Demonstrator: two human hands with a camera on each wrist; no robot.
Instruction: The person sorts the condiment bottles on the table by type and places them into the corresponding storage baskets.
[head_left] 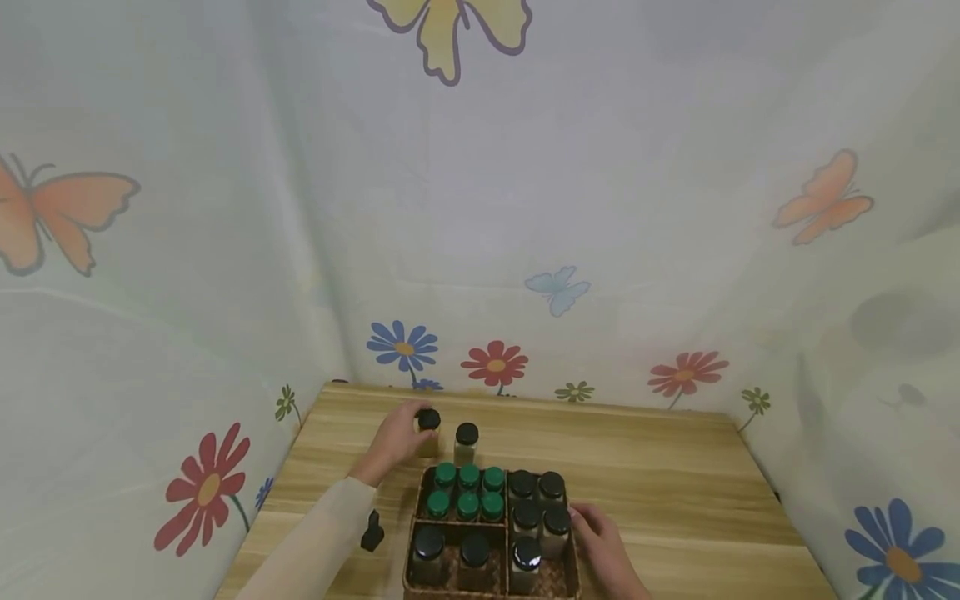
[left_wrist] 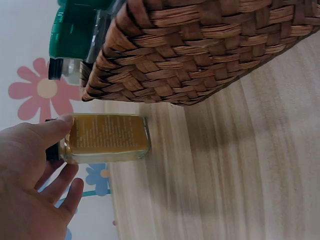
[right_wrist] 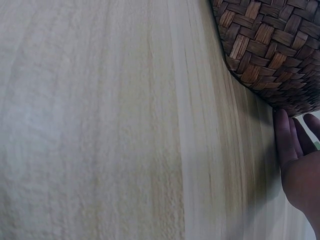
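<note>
My left hand [head_left: 396, 438] pinches a square glass spice jar [left_wrist: 107, 136] at its black-lidded end, behind the basket's left back corner. The jar has a yellow-brown label and stands upright on the table. Just right of it is another black-lidded jar [head_left: 465, 452]. The woven brown basket [left_wrist: 200, 52] is split into compartments. Several green-capped jars [head_left: 468, 505] fill the back left one, two black-lidded jars [head_left: 475, 552] are in the front left, and several more black-lidded jars [head_left: 526, 517] stand on the right. My right hand [head_left: 606, 552] rests its extended fingers against the basket's right side.
A small black object [head_left: 372, 532] lies on the wooden table [head_left: 645, 450], left of the basket and close to my left sleeve. A pale curtain [head_left: 600, 167] printed with flowers and butterflies surrounds the table at the back and sides.
</note>
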